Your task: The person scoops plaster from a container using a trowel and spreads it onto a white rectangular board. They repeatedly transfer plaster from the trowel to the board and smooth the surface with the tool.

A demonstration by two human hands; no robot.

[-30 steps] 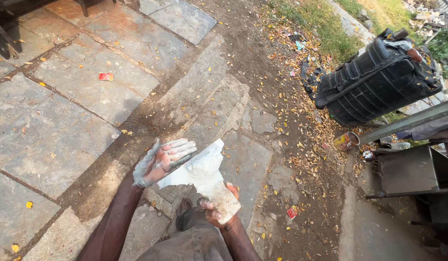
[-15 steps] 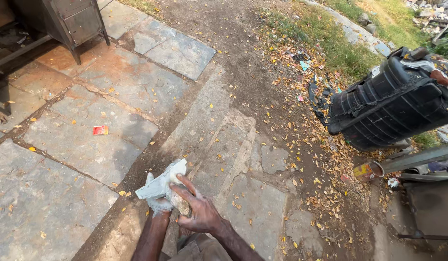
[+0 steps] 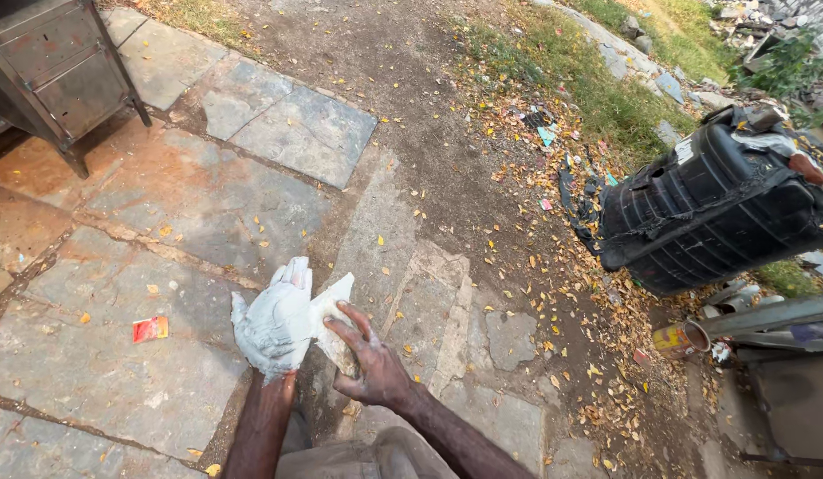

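Two hands meet low in the head view over a stone-paved yard. The left hand (image 3: pixel 274 324) is coated whitish-grey from fingertips to wrist, as though by plaster, paint or a tight glove; I cannot tell which. Its fingers lie together, loosely curved, with the back turned upward. The right hand (image 3: pixel 371 364) is bare, smeared only lightly, and its fingers press a crumpled white cloth or paper sheet (image 3: pixel 333 310) against the inner side of the left hand, so it is closed on that sheet rather than spread. The sheet sits between the two hands, touching both, above the flagstones (image 3: pixel 207 204).

Judging from how things lie, the wiping is at an early point: the coat on the left hand looks almost whole, with no cleaned patch showing, while the sheet keeps mostly white surface. Nearly all of the cleaning seems left.

Around them, a small red wrapper (image 3: pixel 150 329) lies on the paving to the left, well apart from the hands. A rusty metal cabinet (image 3: pixel 52 66) stands at the upper left corner. On the right, a black ribbed plastic tank (image 3: pixel 713 208) lies tipped on its side among dry yellow leaves, and a tin can (image 3: pixel 680 340) rests near a metal frame at the edge
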